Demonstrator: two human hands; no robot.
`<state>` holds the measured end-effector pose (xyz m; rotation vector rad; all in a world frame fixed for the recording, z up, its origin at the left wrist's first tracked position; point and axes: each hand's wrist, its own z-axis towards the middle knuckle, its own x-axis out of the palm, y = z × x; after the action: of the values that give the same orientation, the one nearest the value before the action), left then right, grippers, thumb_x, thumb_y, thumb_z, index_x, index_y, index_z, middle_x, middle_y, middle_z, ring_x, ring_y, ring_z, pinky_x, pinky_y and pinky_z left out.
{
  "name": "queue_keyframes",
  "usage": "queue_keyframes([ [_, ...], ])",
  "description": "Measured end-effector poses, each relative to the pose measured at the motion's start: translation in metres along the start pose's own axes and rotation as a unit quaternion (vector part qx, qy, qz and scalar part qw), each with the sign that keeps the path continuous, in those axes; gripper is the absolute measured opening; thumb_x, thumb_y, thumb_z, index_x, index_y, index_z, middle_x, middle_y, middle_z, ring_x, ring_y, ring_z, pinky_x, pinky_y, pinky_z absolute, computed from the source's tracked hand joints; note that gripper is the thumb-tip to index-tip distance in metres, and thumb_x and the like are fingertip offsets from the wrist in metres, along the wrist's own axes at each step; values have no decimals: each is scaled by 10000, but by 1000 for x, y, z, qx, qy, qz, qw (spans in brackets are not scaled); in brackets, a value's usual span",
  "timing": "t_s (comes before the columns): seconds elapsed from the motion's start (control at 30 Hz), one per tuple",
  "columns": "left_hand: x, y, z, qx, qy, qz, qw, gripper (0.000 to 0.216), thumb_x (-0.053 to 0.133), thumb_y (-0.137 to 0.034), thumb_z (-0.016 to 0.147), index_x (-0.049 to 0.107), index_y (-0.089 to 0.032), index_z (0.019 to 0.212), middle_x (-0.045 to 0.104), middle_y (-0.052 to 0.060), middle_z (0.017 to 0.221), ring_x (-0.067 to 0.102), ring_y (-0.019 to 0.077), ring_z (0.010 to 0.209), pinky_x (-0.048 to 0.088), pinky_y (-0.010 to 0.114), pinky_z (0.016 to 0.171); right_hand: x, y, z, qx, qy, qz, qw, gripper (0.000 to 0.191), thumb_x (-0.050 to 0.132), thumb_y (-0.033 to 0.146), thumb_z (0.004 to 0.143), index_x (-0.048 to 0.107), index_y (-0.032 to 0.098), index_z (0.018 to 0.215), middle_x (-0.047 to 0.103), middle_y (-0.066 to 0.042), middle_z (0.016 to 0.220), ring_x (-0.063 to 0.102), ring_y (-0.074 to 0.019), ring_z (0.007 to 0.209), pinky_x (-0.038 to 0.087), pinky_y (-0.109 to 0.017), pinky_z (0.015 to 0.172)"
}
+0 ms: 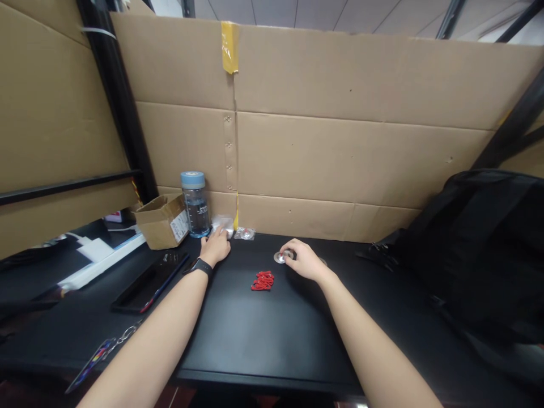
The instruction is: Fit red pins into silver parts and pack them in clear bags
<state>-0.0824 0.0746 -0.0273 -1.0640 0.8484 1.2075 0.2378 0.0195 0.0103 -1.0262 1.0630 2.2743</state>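
Note:
My left hand (216, 247) reaches toward the back of the black table (263, 334), fingers curled on a small clear plastic bag (224, 222) next to a water bottle (195, 204). My right hand (302, 259) rests on the table with its fingertips pinched on a round silver metal disc (280, 256). A small pile of red cords (263, 280) lies between my hands, slightly nearer to me. Another clear packet with a small metal part (245, 233) lies against the cardboard wall, between both hands.
A cardboard wall (340, 130) closes the back. An open small carton (164, 220) stands left of the bottle. A black phone (149, 281) and a lanyard with keys (102, 354) lie at left. A black backpack (480, 249) fills the right side.

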Motion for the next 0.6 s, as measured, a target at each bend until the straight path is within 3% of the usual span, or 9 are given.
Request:
queue_keyframes([
  [0.3,-3,-3,-4,-9,-23,4,1000,359,478,-231,879,652,-218,1192,359,113,1628,445,360,1362,397,558,1033,4,-4,-1,-2,12,-24,1000,208,658,97,798,737,219,948,695,-61,1011,646,-200,943,484,-342,891],
  [0.47,-10,-6,-7,-28,-58,20,998,441,517,-229,869,575,-179,1303,411,167,1563,437,382,1321,394,530,1020,8,-10,-2,11,34,-29,999,411,740,138,737,721,245,1134,718,-71,1181,664,-234,1054,486,-381,970],
  [0.6,-15,-10,-11,-42,-91,33,994,417,551,-200,838,604,-165,1250,520,184,1426,494,362,1220,421,479,956,11,-13,-2,22,51,-32,998,311,749,153,747,732,247,1043,732,-53,1101,673,-218,985,500,-362,921],
])
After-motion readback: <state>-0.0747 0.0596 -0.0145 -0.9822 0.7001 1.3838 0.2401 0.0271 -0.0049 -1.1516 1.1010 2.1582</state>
